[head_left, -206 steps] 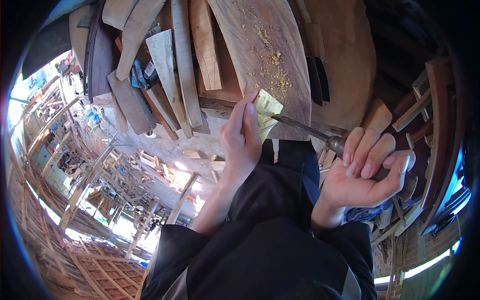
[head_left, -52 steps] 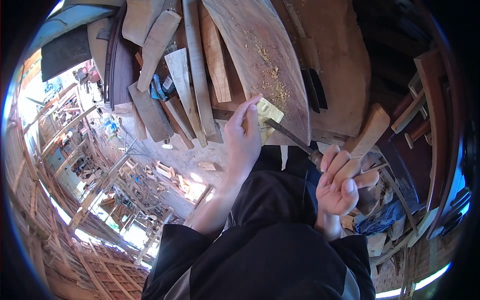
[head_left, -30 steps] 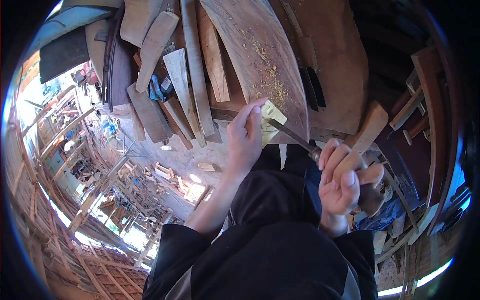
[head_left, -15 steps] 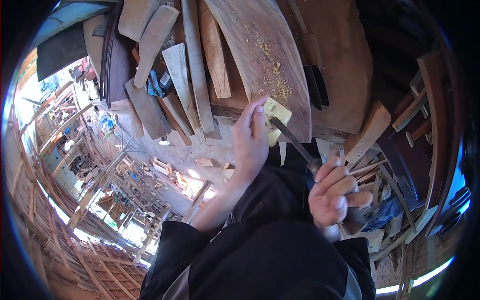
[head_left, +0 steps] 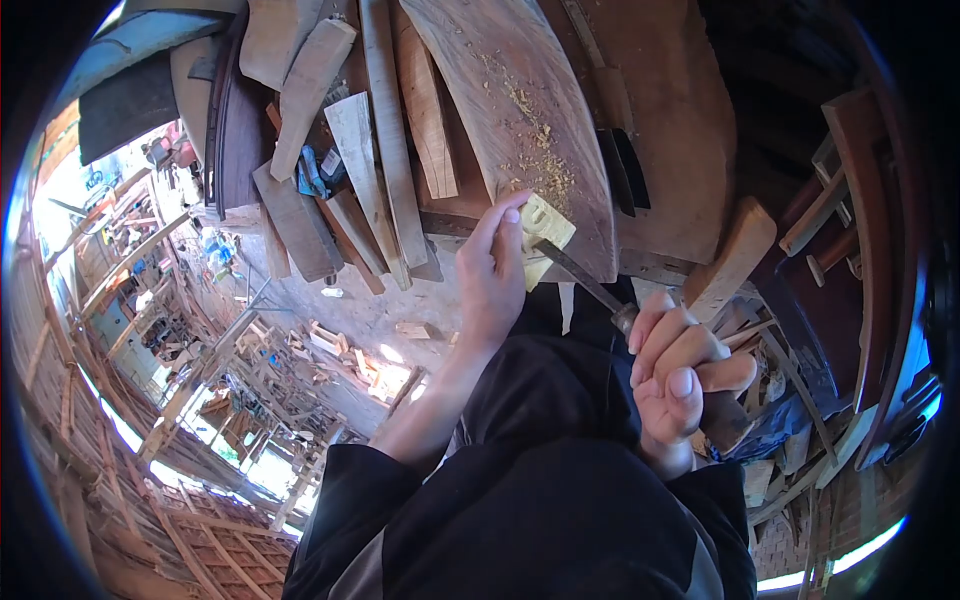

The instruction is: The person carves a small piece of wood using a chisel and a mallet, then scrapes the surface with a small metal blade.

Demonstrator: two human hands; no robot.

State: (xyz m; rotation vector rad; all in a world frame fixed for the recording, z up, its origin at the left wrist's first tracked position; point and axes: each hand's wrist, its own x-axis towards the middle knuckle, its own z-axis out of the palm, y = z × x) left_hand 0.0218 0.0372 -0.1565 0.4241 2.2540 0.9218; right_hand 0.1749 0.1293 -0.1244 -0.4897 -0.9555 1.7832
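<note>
My left hand (head_left: 490,270) grips a small yellow wooden block (head_left: 551,222), fingers along its left side. Recesses show in the block's upper face, and its far end rests at the near end of a broad plank (head_left: 540,110). My right hand (head_left: 680,370) is wrapped round the handle of a chisel (head_left: 585,278). The chisel's dark metal blade slants up and to the left, and its tip touches the block's face. Part of the handle is hidden by my fingers; its wooden butt shows below them.
Wood shavings (head_left: 540,140) lie scattered over the plank. Several cut wooden pieces (head_left: 427,110) lie to its left, beside a blue crumpled packet (head_left: 318,172). A dark flat blade-like piece (head_left: 622,170) lies to the right. A wooden offcut (head_left: 735,255) juts out near my right hand.
My right hand has shifted slightly up and to the right with the chisel. The block and my left hand have moved only a little to the left.
</note>
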